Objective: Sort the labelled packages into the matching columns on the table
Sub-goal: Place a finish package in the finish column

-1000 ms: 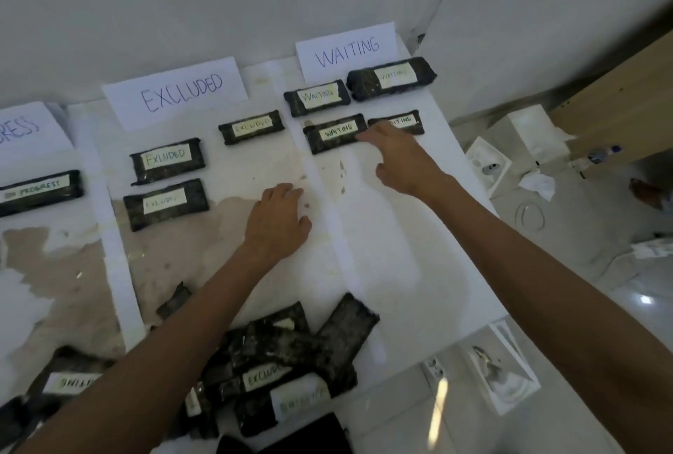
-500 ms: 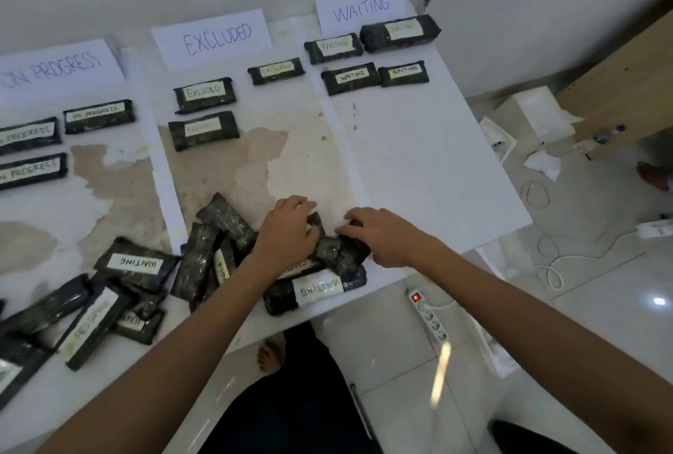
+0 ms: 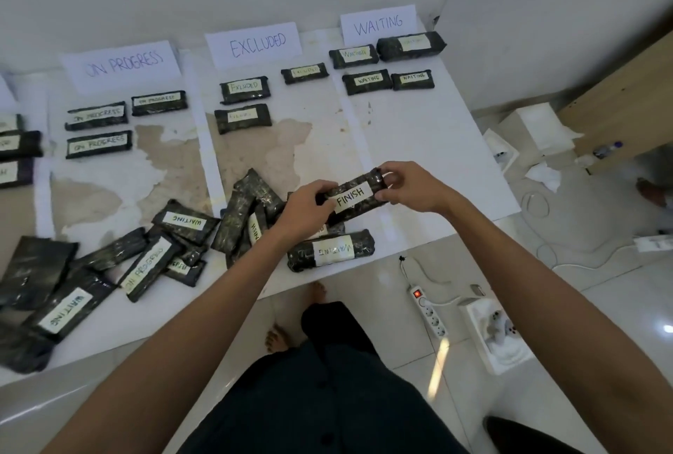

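Both hands hold one black package labelled FINISH above the table's front edge. My left hand grips its left end and my right hand grips its right end. Under them lies a heap of unsorted black packages, one labelled WAITING at the front. Paper signs head the columns: ON PROGRESS, EXCLUDED, WAITING. Sorted packages lie in rows under each sign.
More unsorted packages spread over the table's front left. The white table ends just right of the WAITING column. On the floor lie a power strip, cables, white boxes and a wooden board.
My right hand came back from the WAITING rows to the heap, where both hands reached in. They have since lifted the FINISH package out of it.
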The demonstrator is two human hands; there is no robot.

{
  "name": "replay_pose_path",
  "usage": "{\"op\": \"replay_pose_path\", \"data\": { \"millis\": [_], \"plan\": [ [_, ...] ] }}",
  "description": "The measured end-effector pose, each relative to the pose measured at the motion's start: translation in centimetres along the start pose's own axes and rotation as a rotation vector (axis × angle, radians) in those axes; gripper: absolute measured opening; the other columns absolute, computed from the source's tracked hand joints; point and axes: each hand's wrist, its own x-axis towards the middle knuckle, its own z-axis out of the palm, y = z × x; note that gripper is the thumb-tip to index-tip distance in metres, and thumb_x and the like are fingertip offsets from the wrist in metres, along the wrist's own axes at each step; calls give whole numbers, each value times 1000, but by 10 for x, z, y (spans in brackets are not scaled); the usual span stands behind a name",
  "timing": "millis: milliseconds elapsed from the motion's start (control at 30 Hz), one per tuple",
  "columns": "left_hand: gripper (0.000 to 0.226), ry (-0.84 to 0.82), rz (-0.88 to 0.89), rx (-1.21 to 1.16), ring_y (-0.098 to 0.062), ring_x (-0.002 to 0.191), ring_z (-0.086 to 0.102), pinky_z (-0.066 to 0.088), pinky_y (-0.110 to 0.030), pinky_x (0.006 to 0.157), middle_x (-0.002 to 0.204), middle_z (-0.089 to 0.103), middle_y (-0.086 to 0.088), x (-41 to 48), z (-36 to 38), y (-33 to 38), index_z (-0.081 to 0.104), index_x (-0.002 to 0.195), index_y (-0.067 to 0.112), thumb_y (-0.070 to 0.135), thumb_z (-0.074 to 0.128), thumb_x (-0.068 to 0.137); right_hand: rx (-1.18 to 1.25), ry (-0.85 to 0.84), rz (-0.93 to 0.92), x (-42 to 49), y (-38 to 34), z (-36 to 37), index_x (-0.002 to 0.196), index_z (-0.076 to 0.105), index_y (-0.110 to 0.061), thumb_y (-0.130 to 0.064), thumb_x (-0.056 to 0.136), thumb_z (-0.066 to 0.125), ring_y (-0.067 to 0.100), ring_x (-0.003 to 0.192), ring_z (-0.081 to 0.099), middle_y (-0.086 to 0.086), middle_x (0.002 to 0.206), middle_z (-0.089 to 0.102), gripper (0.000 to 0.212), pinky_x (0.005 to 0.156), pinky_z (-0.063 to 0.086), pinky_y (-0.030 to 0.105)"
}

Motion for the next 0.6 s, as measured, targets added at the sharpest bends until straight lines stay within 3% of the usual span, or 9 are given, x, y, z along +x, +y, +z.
{"op": "replay_pose_path", "data": {
  "millis": [67,167,267,400,600],
  "plan": [
    [33,14,-11,-28,-17,107,55,45,-29,93,120,60,-3,0,-3,3,56,125,15,11,52,93,44,8,0,-2,-7,1,115,56,-16,-5,83,67,24,84,66,10,102,69,36,74,50,33],
    [29,25,-50,-105,-18,100,59,48,-31,89,111,64,-3,2,-8,7,59,121,13,8,51,93,-31,67,-46,0,-15,6,133,44,-26,-14,75,78,20,93,63,5,123,55,69,78,51,25],
    [29,26,-60,-99,-19,98,58,48,-31,86,110,63,-5,9,-14,9,59,120,12,6,49,94,-448,58,-214,9,-20,11,143,33,-28,-26,66,83,18,118,45,0,138,36,91,99,41,30],
    [30,45,-95,-118,-22,99,58,51,-37,87,113,63,-8,20,-30,7,59,121,12,5,46,94,-940,61,-475,33,-35,18,139,42,-20,-28,75,74,24,123,40,4,139,41,72,101,32,37],
    [37,266,-139,-109,-15,99,56,53,-28,76,125,57,-5,22,-69,-7,50,132,18,20,50,95,-1051,20,-637,80,-69,32,130,52,-13,-35,70,70,27,100,57,7,121,58,67,82,46,39]
  ]
}}
